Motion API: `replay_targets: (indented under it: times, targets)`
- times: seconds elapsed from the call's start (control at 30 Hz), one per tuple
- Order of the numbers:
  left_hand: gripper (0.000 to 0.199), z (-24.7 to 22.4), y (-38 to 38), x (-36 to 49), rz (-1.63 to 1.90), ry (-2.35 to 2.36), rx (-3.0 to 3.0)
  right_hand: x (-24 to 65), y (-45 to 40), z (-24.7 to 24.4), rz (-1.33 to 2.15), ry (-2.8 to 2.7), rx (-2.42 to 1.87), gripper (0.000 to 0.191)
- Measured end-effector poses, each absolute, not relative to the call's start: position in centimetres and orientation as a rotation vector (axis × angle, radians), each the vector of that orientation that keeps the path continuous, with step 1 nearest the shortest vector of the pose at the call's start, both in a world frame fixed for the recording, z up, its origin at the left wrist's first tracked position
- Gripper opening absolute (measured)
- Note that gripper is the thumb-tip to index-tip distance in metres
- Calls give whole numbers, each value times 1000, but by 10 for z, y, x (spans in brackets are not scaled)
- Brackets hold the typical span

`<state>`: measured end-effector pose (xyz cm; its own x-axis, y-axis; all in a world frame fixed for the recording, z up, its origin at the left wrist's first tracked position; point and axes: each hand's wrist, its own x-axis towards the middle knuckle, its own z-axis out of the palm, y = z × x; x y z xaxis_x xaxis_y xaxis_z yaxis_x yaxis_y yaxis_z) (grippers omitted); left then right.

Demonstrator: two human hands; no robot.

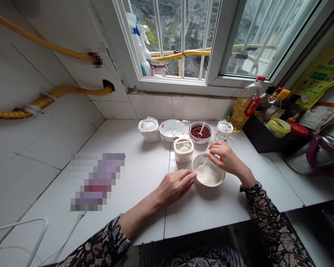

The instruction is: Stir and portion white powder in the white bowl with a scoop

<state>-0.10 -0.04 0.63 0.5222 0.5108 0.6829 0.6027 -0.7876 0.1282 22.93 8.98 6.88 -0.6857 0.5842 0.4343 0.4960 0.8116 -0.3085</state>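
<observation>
A small bowl point(211, 182) of white grains sits on the white tiled counter point(139, 178) in front of me. My right hand point(225, 157) pinches the handle of a white spoon point(202, 165) whose tip rests in the grains. My left hand point(174, 187) lies on the counter with its fingertips touching the bowl's left rim. Just behind stands an open white jar point(183, 149) of white powder.
Behind are a lidded white jar point(149, 129), an empty white bowl point(172, 129), a bowl of red beans point(200, 132) with a spoon, and a small glass jar point(224, 130). An oil bottle point(243, 105) and a black tray of condiments point(269, 137) stand at right.
</observation>
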Motion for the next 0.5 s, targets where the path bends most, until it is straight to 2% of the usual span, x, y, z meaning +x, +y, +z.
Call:
replay_targets:
  times: [0.17, 0.5]
  targets:
    - [19, 6, -1, -1, -1118, -969, -2629, 221, 87, 63, 338, -2450, -799, 24]
    - [19, 7, -2, -1, -1156, -950, -2600, 237, 98, 67, 720, -2132, -1122, 36]
